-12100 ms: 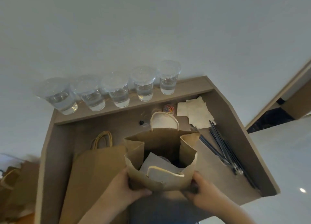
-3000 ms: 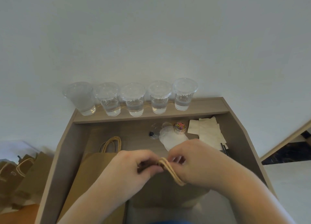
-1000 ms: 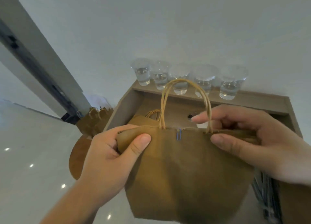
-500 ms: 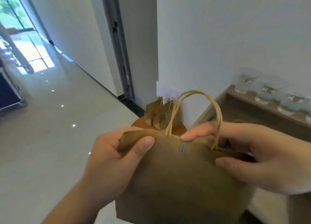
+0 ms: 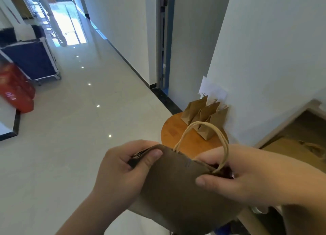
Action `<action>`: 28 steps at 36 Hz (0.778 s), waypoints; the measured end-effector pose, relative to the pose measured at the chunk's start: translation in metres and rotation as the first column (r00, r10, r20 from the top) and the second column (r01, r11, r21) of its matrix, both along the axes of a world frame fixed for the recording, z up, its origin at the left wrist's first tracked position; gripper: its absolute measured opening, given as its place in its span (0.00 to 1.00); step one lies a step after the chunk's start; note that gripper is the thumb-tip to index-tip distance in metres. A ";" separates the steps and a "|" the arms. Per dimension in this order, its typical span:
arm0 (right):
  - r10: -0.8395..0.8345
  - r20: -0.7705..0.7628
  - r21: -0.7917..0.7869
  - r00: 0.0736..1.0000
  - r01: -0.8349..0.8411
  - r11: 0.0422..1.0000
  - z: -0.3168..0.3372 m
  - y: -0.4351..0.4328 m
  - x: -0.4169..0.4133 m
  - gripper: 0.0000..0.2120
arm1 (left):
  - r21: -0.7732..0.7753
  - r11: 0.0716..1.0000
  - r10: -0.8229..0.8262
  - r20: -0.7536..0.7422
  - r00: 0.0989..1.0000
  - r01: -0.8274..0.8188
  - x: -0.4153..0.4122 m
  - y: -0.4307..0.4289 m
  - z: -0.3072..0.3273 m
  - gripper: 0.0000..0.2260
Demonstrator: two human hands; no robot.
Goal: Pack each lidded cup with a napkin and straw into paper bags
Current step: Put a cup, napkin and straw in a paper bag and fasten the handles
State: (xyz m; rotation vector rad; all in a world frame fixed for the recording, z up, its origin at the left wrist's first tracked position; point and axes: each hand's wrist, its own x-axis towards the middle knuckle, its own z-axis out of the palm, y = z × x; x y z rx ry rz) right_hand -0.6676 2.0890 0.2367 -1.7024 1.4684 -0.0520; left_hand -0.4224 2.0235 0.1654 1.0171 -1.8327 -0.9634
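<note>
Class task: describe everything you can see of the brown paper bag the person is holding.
The paper bag is plain brown kraft paper, held in the air, its top closed and pinned by a small blue clip. Twisted paper-cord handles arch upward together. The left hand grips its left top corner, thumb on the front; the right hand pinches the right top edge beside the handles.
</note>
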 end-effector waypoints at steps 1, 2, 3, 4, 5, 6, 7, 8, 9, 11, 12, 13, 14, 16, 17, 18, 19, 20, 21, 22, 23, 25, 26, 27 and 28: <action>0.016 -0.022 0.023 1.000 -0.016 1.000 -0.005 -0.009 0.001 0.12 | 0.003 1.000 0.002 0.012 1.000 -0.002 0.000 -0.007 -0.003 0.08; 0.027 -0.050 0.035 0.998 -0.025 0.999 -0.011 -0.019 0.002 0.14 | 0.006 1.000 0.006 0.021 1.000 -0.006 0.000 -0.015 -0.005 0.08; 0.029 -0.076 0.035 0.997 -0.027 0.999 -0.018 -0.029 0.002 0.16 | 0.010 1.000 0.010 0.025 1.000 -0.010 -0.001 -0.024 -0.006 0.08; 0.020 -0.091 0.026 0.996 -0.018 1.000 -0.024 -0.039 0.001 0.17 | 0.013 1.000 0.015 0.029 0.999 -0.016 -0.003 -0.033 -0.007 0.09; -0.001 -0.093 0.014 0.996 0.003 1.000 -0.030 -0.050 -0.001 0.18 | 0.015 1.000 0.020 0.030 0.999 -0.020 -0.006 -0.044 -0.009 0.09; -0.024 -0.087 0.001 0.996 0.025 1.000 -0.035 -0.061 -0.004 0.18 | 0.015 1.000 0.024 0.036 0.999 -0.025 -0.009 -0.055 -0.010 0.09; -0.043 -0.083 -0.014 0.996 0.042 0.999 -0.038 -0.073 -0.008 0.18 | 0.016 0.999 0.028 0.043 0.999 -0.029 -0.012 -0.067 -0.012 0.10; -0.058 -0.082 -0.026 0.995 0.056 0.998 -0.042 -0.084 -0.013 0.18 | 0.014 0.999 0.032 0.051 0.998 -0.032 -0.017 -0.080 -0.013 0.10; -0.071 -0.081 -0.034 0.994 0.068 0.997 -0.045 -0.096 -0.017 0.18 | 0.012 0.999 0.031 0.055 0.998 -0.032 -0.021 -0.092 -0.015 0.10; -0.091 -0.068 -0.045 0.994 0.088 0.995 -0.050 -0.119 -0.028 0.19 | 0.015 1.000 0.018 0.067 0.998 -0.019 -0.032 -0.118 -0.018 0.10; -0.094 -0.058 -0.051 0.994 0.091 0.995 -0.052 -0.130 -0.034 0.20 | 0.016 1.000 0.011 0.073 0.997 -0.012 -0.038 -0.130 -0.019 0.10; -0.095 -0.051 -0.054 0.994 0.092 0.994 -0.055 -0.142 -0.039 0.20 | 0.018 1.000 0.003 0.072 0.997 -0.005 -0.043 -0.143 -0.019 0.10; -0.099 -0.050 -0.053 0.994 0.096 0.994 -0.057 -0.154 -0.045 0.19 | 0.022 1.000 -0.008 0.072 0.997 0.006 -0.049 -0.157 -0.021 0.10; -0.107 -0.054 -0.034 0.993 0.105 0.994 -0.061 -0.176 -0.056 0.18 | 0.038 0.999 -0.028 0.093 0.995 0.025 -0.061 -0.183 -0.024 0.10; -0.104 -0.044 -0.024 0.994 0.103 0.994 -0.063 -0.187 -0.062 0.17 | 0.045 0.998 -0.040 0.101 0.994 0.036 -0.067 -0.196 -0.025 0.10; -0.095 -0.031 -0.018 0.995 0.094 0.995 -0.064 -0.197 -0.067 0.16 | 0.049 0.998 -0.054 0.105 0.993 0.049 -0.073 -0.208 -0.027 0.11; -0.083 -0.018 -0.017 0.996 0.083 0.996 -0.065 -0.207 -0.072 0.16 | 0.056 0.996 -0.069 0.104 0.992 0.063 -0.079 -0.219 -0.027 0.10; -0.074 -0.005 -0.019 0.997 0.074 0.997 -0.066 -0.217 -0.076 0.16 | 0.064 0.995 -0.083 0.103 0.991 0.077 -0.086 -0.231 -0.029 0.10; -0.068 0.004 -0.023 0.998 0.068 0.997 -0.068 -0.226 -0.080 0.16 | 0.070 0.994 -0.095 0.103 0.990 0.088 -0.092 -0.242 -0.030 0.09; -0.068 0.002 -0.027 0.998 0.068 0.997 -0.070 -0.235 -0.082 0.17 | 0.074 0.993 -0.103 0.110 0.989 0.095 -0.097 -0.252 -0.033 0.09; -0.075 -0.007 -0.030 0.997 0.075 0.997 -0.073 -0.245 -0.085 0.18 | 0.082 0.992 -0.106 0.120 0.987 0.097 -0.101 -0.263 -0.036 0.09; -0.105 -0.020 -0.016 0.994 0.105 0.994 -0.077 -0.263 -0.087 0.20 | 0.105 0.991 -0.102 0.139 0.985 0.088 -0.106 -0.285 -0.043 0.13; -0.122 -0.022 -0.003 0.992 0.122 0.992 -0.079 -0.272 -0.088 0.20 | 0.118 0.990 -0.098 0.151 0.984 0.080 -0.109 -0.296 -0.048 0.14; -0.138 -0.027 0.011 0.990 0.139 0.990 -0.080 -0.280 -0.088 0.20 | 0.136 0.988 -0.099 0.163 0.982 0.077 -0.112 -0.306 -0.051 0.15; -0.158 -0.030 0.027 0.987 0.159 0.987 -0.082 -0.288 -0.089 0.19 | 0.157 0.984 -0.109 0.174 0.979 0.082 -0.115 -0.317 -0.055 0.16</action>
